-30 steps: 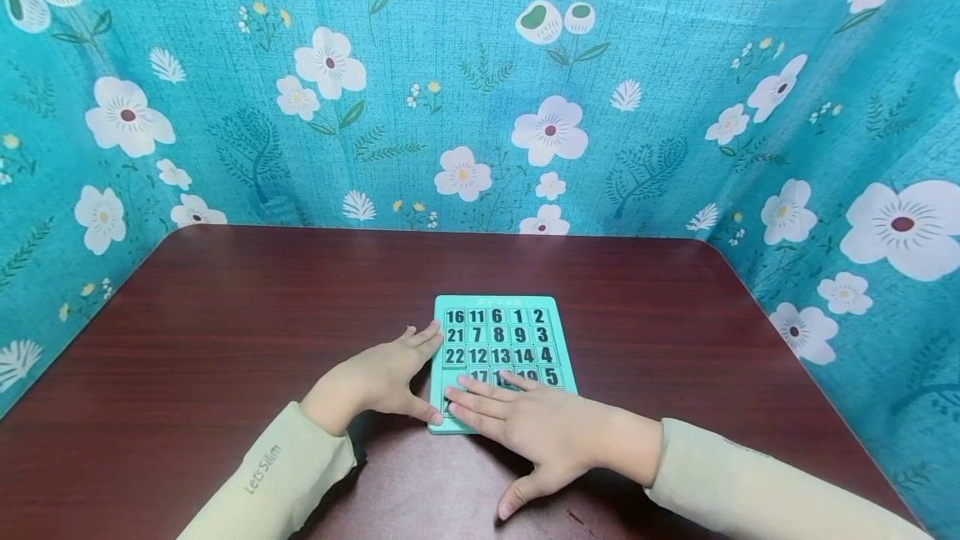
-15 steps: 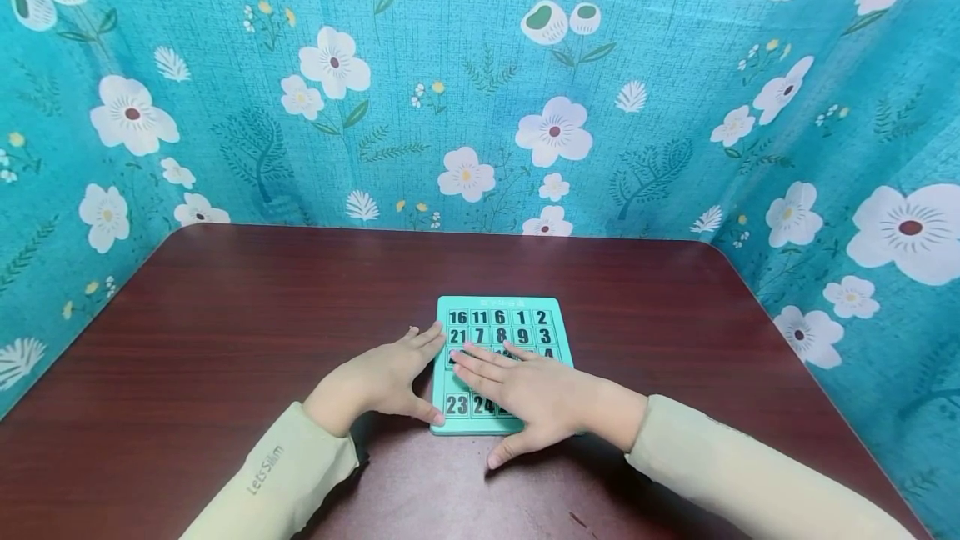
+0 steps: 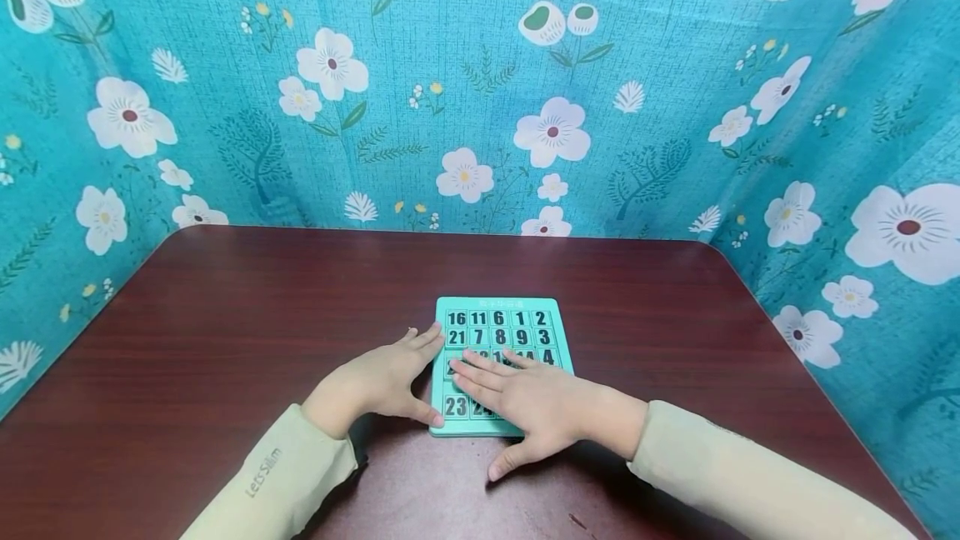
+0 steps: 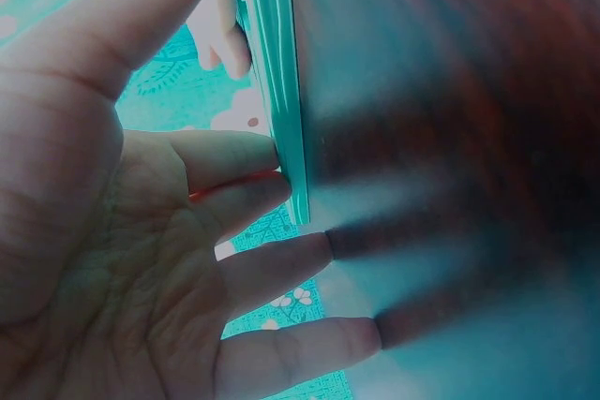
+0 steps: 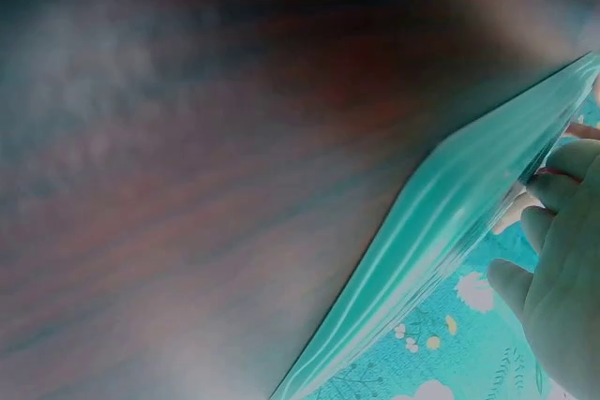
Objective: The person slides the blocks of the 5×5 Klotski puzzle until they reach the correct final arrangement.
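Note:
A turquoise number sliding puzzle [image 3: 498, 303] lies flat on the table, filled with square tiles bearing black numbers. My left hand [image 3: 382, 377] braces its left side, thumb at the near corner and fingers spread along the edge. In the left wrist view the straight fingers of the left hand [image 4: 178, 250] reach to the puzzle's side wall [image 4: 277, 72]. Over the lower right part extends my right hand [image 3: 536, 398], fingertips on a tile [image 3: 453, 367] in the left column, just above a gap. That hand hides several tiles. Tile 23 [image 3: 455, 407] shows in the bottom row.
The dark red wooden table [image 3: 300, 290] extends around the puzzle on all sides. Behind it and at both sides hangs a blue flowered curtain [image 3: 420, 107]. Pale sleeves [image 3: 262, 473] cover both forearms.
My right hand has moved up from the bottom row to the third row, uncovering tile 23. The left-column tile under its fingertips has slid slightly toward me. The left hand stays put.

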`<state>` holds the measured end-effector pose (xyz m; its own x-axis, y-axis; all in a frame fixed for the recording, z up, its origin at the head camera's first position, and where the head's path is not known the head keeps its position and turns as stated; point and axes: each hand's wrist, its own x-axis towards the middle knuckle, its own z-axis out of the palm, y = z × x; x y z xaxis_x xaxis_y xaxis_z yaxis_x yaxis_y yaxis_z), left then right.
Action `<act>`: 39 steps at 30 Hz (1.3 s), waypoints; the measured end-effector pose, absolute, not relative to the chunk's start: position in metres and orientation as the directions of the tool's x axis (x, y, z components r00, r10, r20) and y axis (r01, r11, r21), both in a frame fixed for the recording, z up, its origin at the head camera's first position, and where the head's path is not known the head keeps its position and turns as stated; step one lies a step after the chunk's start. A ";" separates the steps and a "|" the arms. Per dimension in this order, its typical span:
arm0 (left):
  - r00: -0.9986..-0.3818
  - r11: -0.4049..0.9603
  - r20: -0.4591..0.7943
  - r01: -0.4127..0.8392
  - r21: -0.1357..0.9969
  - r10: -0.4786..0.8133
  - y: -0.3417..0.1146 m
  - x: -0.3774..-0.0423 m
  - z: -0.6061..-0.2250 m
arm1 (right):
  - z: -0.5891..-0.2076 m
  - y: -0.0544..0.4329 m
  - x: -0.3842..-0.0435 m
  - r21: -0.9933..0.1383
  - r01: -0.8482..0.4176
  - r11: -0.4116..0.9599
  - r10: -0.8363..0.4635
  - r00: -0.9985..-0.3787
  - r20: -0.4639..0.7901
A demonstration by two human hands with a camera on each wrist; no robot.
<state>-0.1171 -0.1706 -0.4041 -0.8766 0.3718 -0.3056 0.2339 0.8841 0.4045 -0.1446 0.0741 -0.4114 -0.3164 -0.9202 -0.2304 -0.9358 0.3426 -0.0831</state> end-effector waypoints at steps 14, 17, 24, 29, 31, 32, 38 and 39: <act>-0.876 0.878 -0.296 0.243 0.412 0.381 -0.171 -0.118 -0.404 | -0.403 0.081 -0.140 -0.091 -0.949 0.301 -0.942 -0.281 -0.183; -0.875 0.880 -0.300 0.240 0.411 0.379 -0.170 -0.118 -0.405 | -0.400 0.081 -0.150 -0.109 -0.932 0.345 -0.927 -0.320 -0.197; -0.876 0.883 -0.309 0.229 0.410 0.371 -0.169 -0.117 -0.404 | -0.407 0.078 -0.168 -0.128 -0.905 0.407 -0.901 -0.374 -0.219; -0.876 0.884 -0.308 0.233 0.405 0.372 -0.170 -0.117 -0.404 | -0.410 0.074 -0.175 -0.131 -0.897 0.422 -0.893 -0.387 -0.229; -0.876 0.885 -0.309 0.232 0.403 0.371 -0.170 -0.118 -0.405 | -0.410 0.072 -0.176 -0.131 -0.896 0.424 -0.892 -0.388 -0.234; -0.876 0.886 -0.310 0.232 0.402 0.370 -0.170 -0.118 -0.405 | -0.410 0.071 -0.177 -0.129 -0.896 0.425 -0.891 -0.388 -0.236; -0.876 0.886 -0.310 0.231 0.403 0.369 -0.172 -0.118 -0.405 | -0.412 0.066 -0.176 -0.104 -0.898 0.428 -0.884 -0.392 -0.255; -0.877 0.886 -0.309 0.230 0.403 0.369 -0.172 -0.118 -0.405 | -0.412 0.065 -0.176 -0.101 -0.900 0.425 -0.885 -0.389 -0.256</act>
